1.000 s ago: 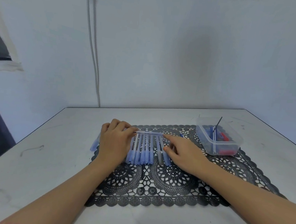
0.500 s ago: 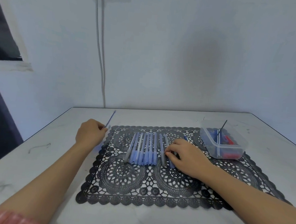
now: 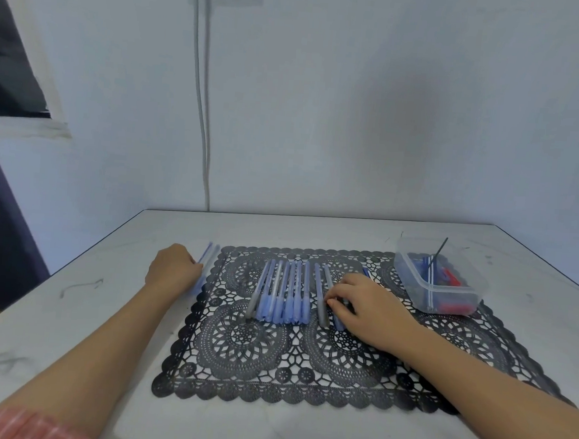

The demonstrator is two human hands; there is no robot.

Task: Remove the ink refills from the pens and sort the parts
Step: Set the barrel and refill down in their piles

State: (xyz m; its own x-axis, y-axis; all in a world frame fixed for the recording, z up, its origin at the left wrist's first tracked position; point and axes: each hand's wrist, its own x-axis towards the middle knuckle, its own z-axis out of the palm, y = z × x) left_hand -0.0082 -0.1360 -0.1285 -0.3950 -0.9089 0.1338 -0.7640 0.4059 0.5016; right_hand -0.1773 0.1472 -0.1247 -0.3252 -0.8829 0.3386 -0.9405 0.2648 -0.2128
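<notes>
A row of several blue and grey pens (image 3: 283,291) lies on a black lace mat (image 3: 271,362). My right hand (image 3: 367,307) rests at the row's right end, its curled fingers pinching a pen (image 3: 338,320) beside a grey pen (image 3: 322,300). My left hand (image 3: 173,267) is at the mat's left edge, curled round a thin blue pen barrel (image 3: 210,253), which is blurred. More pale blue barrels (image 3: 197,286) lie just under that hand on the table.
A clear plastic box (image 3: 447,295) at the mat's back right corner holds refills and red and blue small parts; one dark refill sticks up out of it. The white table meets a wall behind. Cables run down the wall.
My left hand lifted a blue barrel from the row's far end and carried it left to the mat's edge, then lowered it. My right hand stayed on the right-hand pens and curled its fingers.
</notes>
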